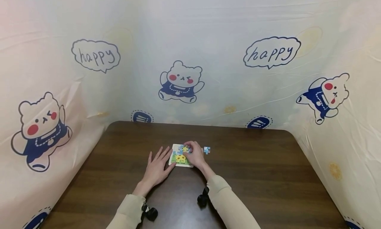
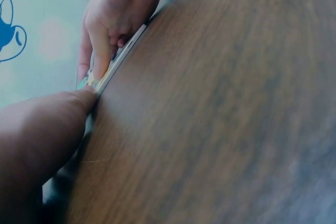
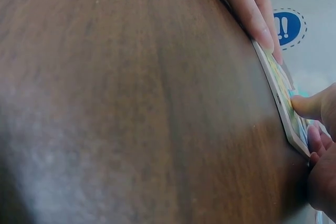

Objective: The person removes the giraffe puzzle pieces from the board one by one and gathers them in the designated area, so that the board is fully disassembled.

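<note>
A small giraffe jigsaw puzzle in a white-rimmed tray [image 1: 181, 165] lies flat on the brown table. My left hand [image 1: 156, 169] rests palm down with fingers spread, its thumb and fingertips at the tray's left side and lower edge. Over the tray's upper right part, my right hand [image 1: 194, 154] pinches a puzzle piece with the giraffe's head [image 1: 186, 149] between thumb and fingers. In the right wrist view, the right thumb [image 3: 310, 106] presses down on the puzzle's face. The right hand hides the tray's right side.
One loose blue puzzle piece [image 1: 206, 150] lies on the table just right of my right hand. The dark wood table [image 1: 253, 176] stretches out on both sides. A printed cloth [image 1: 226, 40] with bear drawings hangs behind and beside it.
</note>
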Action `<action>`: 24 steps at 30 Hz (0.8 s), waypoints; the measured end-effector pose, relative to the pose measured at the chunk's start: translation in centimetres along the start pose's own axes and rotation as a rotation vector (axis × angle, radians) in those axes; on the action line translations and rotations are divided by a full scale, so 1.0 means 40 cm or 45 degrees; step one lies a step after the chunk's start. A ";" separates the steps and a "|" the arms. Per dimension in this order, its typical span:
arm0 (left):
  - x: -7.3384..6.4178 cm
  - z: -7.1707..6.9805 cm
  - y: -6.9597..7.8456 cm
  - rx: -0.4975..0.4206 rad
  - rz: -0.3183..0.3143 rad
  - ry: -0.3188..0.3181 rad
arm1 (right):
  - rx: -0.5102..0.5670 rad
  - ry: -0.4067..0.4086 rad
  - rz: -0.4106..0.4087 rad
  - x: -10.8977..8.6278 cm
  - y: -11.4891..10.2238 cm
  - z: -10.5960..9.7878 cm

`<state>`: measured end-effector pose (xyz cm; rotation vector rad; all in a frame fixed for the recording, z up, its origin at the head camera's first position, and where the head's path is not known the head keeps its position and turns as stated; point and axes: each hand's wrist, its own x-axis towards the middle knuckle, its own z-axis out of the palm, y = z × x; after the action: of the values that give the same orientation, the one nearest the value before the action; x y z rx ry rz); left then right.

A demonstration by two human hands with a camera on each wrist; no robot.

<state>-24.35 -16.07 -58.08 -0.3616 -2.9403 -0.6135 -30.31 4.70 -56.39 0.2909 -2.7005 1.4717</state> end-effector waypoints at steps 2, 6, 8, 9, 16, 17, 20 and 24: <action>0.000 0.000 0.000 -0.001 -0.002 0.000 | 0.016 0.005 0.003 -0.001 0.002 0.001; 0.000 0.001 0.000 0.001 -0.003 0.002 | 0.040 0.000 0.007 -0.001 0.004 0.001; 0.000 0.001 0.000 0.002 -0.003 0.002 | 0.043 -0.001 -0.004 0.000 0.006 0.001; 0.000 0.001 0.000 0.003 -0.002 0.001 | 0.044 0.000 -0.013 0.000 0.007 0.000; 0.000 0.000 0.001 -0.014 -0.008 -0.001 | 0.037 -0.010 -0.050 -0.001 0.014 0.000; 0.000 0.001 0.000 -0.017 -0.009 -0.002 | 0.021 -0.015 -0.051 -0.001 0.015 0.001; 0.001 0.003 -0.001 -0.015 -0.007 -0.004 | -0.035 -0.016 -0.074 -0.001 0.016 0.002; 0.002 0.006 -0.003 -0.009 -0.004 -0.006 | -0.075 -0.029 -0.091 -0.003 0.014 0.000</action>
<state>-24.47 -16.07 -58.33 -0.3595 -2.9444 -0.6248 -30.30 5.03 -56.89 0.3983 -2.7150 1.3757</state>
